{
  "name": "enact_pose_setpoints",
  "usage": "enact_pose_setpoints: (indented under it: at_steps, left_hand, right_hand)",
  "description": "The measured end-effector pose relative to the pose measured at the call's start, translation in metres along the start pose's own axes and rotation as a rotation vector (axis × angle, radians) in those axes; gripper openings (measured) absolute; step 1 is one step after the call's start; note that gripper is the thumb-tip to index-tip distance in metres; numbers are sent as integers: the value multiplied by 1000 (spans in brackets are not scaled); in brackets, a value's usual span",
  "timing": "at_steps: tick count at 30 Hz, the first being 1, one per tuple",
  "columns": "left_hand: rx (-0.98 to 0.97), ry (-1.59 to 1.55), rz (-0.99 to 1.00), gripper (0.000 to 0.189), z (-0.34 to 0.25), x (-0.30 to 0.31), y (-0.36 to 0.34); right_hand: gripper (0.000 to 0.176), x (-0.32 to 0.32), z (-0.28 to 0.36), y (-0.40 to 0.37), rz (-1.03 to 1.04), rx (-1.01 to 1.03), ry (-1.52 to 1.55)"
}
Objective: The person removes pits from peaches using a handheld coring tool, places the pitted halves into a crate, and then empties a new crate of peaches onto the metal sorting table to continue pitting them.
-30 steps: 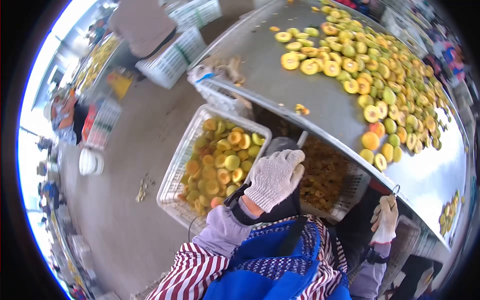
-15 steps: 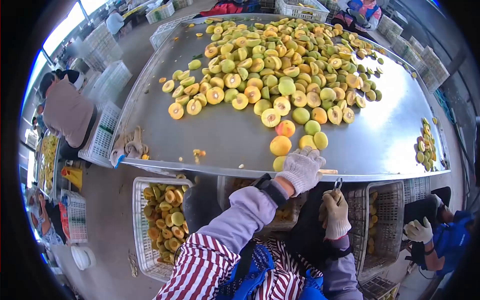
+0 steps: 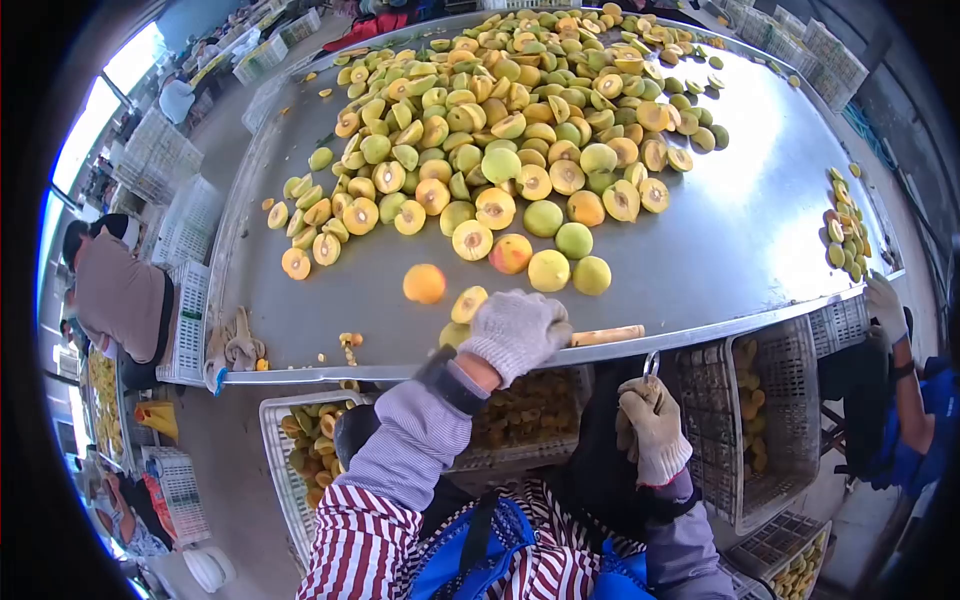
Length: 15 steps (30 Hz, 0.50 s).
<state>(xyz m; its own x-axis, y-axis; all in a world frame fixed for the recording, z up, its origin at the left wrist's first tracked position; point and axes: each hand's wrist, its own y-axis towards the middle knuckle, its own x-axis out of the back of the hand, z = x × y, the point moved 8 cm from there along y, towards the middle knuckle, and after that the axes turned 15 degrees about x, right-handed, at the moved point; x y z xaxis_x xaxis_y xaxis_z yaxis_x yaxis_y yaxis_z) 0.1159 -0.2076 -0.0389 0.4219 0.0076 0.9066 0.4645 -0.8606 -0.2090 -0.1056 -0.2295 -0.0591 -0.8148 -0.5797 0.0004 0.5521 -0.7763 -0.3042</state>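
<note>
My left hand point(image 3: 515, 335), in a whitish knit glove, is over the near edge of the metal table point(image 3: 700, 290). Its fingers are curled; whatever they hold, if anything, is hidden. Beside it lie a cut fruit half point(image 3: 468, 303) and a partly covered fruit point(image 3: 454, 335). An orange fruit point(image 3: 425, 283) sits further left. Just right of the hand, a wooden stick point(image 3: 608, 336) lies along the edge. Lower right, below the table edge, my gloved right hand point(image 3: 652, 425) is closed round a metal tool with a looped end point(image 3: 652, 363) pointing up.
Whole and halved fruits point(image 3: 500, 120) are heaped across the table. Crates of fruit stand below, at left point(image 3: 275, 450), in the middle and at right point(image 3: 800, 400). A co-worker's gloved hand point(image 3: 885, 305) touches the right table edge. Gloves point(image 3: 240, 345) lie at the left corner.
The view has shifted, and the table appears further left. My left hand has moved left, away from the stick. The orange fruit now lies further left, apart from the others. My right hand still holds the tool.
</note>
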Motion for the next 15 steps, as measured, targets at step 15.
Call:
enact_pose_setpoints:
  at_steps: [15]
  left_hand:
    - [-11, 209, -103, 56, -22, -23, 99]
  right_hand:
    - [18, -3, 4, 6, 25, 3, -8]
